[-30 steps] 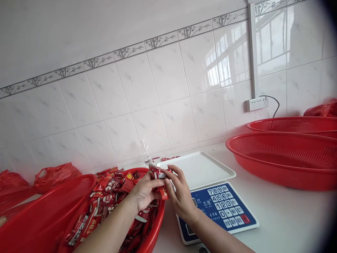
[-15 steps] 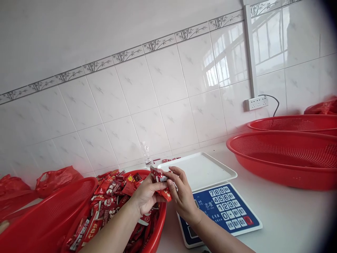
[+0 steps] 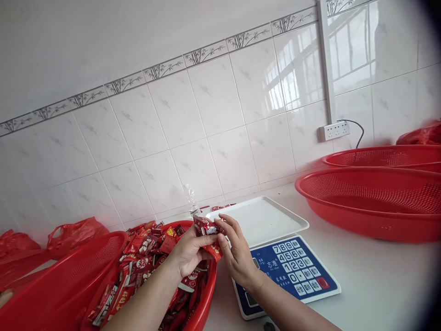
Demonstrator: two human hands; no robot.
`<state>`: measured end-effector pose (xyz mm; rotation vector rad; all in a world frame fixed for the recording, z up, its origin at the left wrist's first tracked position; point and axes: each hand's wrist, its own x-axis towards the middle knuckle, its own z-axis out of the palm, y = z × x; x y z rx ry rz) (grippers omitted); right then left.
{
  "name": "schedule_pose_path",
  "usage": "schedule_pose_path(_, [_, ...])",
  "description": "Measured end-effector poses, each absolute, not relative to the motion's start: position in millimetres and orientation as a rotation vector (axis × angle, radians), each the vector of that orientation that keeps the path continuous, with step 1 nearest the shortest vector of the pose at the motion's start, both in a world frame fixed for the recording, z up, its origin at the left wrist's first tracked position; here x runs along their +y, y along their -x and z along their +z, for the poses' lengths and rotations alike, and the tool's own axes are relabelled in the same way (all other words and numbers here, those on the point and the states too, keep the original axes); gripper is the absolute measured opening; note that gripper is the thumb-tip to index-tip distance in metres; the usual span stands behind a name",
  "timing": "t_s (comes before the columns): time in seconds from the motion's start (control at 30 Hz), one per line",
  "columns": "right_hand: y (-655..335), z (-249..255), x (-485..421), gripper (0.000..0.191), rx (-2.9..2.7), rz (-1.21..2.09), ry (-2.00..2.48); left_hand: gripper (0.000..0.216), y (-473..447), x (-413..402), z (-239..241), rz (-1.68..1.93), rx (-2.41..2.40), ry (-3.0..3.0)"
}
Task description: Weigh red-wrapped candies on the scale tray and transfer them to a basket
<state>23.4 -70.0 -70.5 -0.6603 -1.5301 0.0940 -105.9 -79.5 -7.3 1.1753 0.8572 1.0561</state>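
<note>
Several red wrapped snack packets point(image 3: 206, 226) are bunched between my two hands, above the right rim of a red basket. My left hand point(image 3: 189, 255) is closed around them from the left. From the right, the fingers of my right hand point(image 3: 234, 250) pinch the same packets. Below and to the left, the red basket point(image 3: 203, 308) is heaped with red and dark packets point(image 3: 146, 246). A digital scale point(image 3: 289, 271) with a blue keypad and a white tray point(image 3: 262, 218) lies just right of my hands.
A second red basket point(image 3: 62, 280) leans at the left, with red plastic bags point(image 3: 76, 236) behind it. Large red baskets point(image 3: 372, 225) stand at the right. A clear bottle point(image 3: 191, 200) is near the tiled wall, and a power strip point(image 3: 334, 131) hangs there.
Both hands remain together on the packets, with only slight finger shifts. The upper packet has tilted a little. The camera view has moved slightly.
</note>
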Motion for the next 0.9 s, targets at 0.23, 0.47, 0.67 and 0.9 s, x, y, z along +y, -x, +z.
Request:
schedule_pose_path(0.23, [-24.5,-69.8,-68.0,0.036,-1.47,0.128,0.648,0.036,107.7,-80.6,-3.8,1.065,0.871,-1.159])
schedule_pose_path(0.47, [-26.7,-72.1,-65.5,0.037,-1.445,0.192,0.584,0.035,110.4,-87.7,11.4,1.136,0.897,-1.205])
schedule_pose_path(0.67, [-30.7,-73.1,-64.4,0.035,-1.44,0.182,0.583,0.035,151.4,-91.3,39.0,1.329,1.071,-1.302])
schedule_pose_path(0.9, [-29.9,-70.4,-67.8,0.033,-1.446,0.207,0.585,0.041,270.6,-99.9,70.1,1.66,1.751,-1.417])
